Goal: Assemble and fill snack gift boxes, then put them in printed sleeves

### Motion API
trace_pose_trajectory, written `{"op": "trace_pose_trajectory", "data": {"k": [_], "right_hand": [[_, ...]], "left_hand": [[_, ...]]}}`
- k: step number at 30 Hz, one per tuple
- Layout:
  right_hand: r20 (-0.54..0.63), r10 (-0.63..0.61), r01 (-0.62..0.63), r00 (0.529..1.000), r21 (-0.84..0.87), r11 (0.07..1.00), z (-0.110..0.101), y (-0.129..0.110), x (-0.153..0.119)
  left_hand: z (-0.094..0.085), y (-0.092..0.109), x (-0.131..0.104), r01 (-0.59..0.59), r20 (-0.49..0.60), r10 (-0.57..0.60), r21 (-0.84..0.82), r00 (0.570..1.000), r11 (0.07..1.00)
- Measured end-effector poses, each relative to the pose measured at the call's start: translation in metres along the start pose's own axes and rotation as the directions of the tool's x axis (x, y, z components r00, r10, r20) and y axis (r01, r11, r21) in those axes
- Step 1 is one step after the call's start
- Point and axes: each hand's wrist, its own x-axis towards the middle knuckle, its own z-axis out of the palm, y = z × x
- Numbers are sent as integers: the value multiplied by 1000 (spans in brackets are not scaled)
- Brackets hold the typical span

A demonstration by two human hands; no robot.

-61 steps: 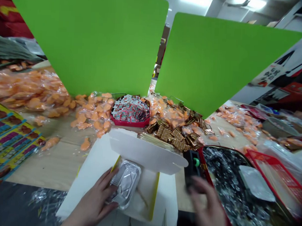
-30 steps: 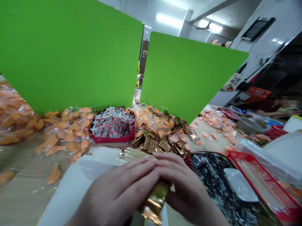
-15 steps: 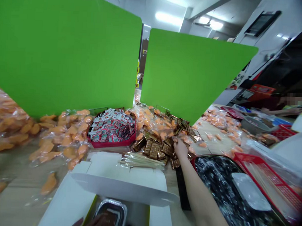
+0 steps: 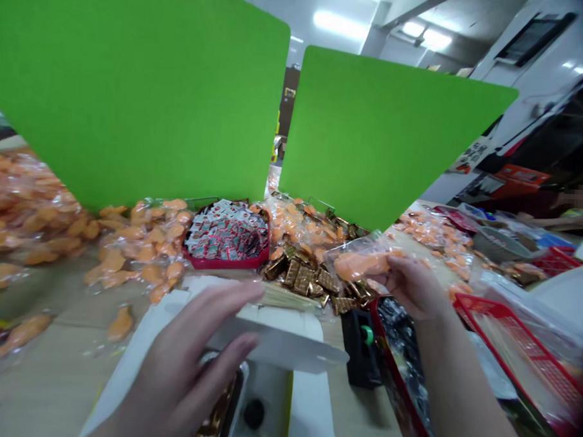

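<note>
**Pinching a clear pouch with an orange insert (image 4: 354,266) beyond a part-filled white carton (image 4: 310,406)**

Filling of the white carton looked to be partway along. A foil tray (image 4: 240,387) was already inside it, with glossy gold-brown contents (image 4: 209,429) showing under the near hand, and a small dark round item (image 4: 254,413) lay on the carton floor beside the tray. What remained undone, judging by how things lay: the carton stood open, its white flap (image 4: 286,348) unclosed, and the pouch was outside it. Whether anything else was tucked under the left hand could not be told.

The pouch was in the right hand (image 4: 414,285), held by its right end between thumb and fingers, its other end pointing left over the gold foil packets (image 4: 301,277). That put it well apart from the left hand (image 4: 184,352), which was spread, thumb away from the fingers, over the left part of the carton, partly hiding the tray. It appeared to grasp nothing; contact with the tray could not be made out.

Between the carton and the red tray of sachets (image 4: 229,262) lay a bundle of thin sticks (image 4: 288,299). A black holder with a green part (image 4: 357,360) stood just right of the carton.
</note>
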Motion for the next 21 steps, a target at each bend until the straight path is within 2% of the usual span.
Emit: {"op": "trace_pose_trajectory", "data": {"k": [2, 4, 6, 9, 10, 12, 14, 18, 21], "right_hand": [[134, -53, 59, 990, -45, 997, 27, -24, -29], [230, -100, 140, 968, -163, 977, 47, -41, -62], [256, -178, 254, 950, -306, 917, 55, -47, -96], [105, -341, 351, 934, -444, 825, 52, -32, -145], [103, -354, 358, 930, -476, 803, 50, -20, -159], [255, -313, 403, 915, -544, 736, 54, 16, -182], [425, -287, 507, 858, -610, 609, 68, 61, -198], [471, -378, 593, 797, -730, 340, 104, 152, -208], [560, -276, 617, 781, -761, 202, 117, 193, -210]], "left_hand": [[4, 31, 40, 68, 12, -67, -91, 998, 994], [12, 50, 57, 83, 77, -72, -160, 994, 984], [12, 52, 48, 92, 152, -67, -164, 986, 982], [-8, 29, 5, 216, 245, -181, -123, 953, 969], [-17, 18, -13, 281, 278, -238, -125, 931, 952], [-29, -6, -47, 365, 350, -298, -142, 888, 920], [-25, -26, -75, 337, 382, -276, -103, 882, 936], [18, -50, -110, 174, 420, -134, -59, 898, 983], [40, -63, -120, 137, 541, -84, -57, 836, 989]]}}
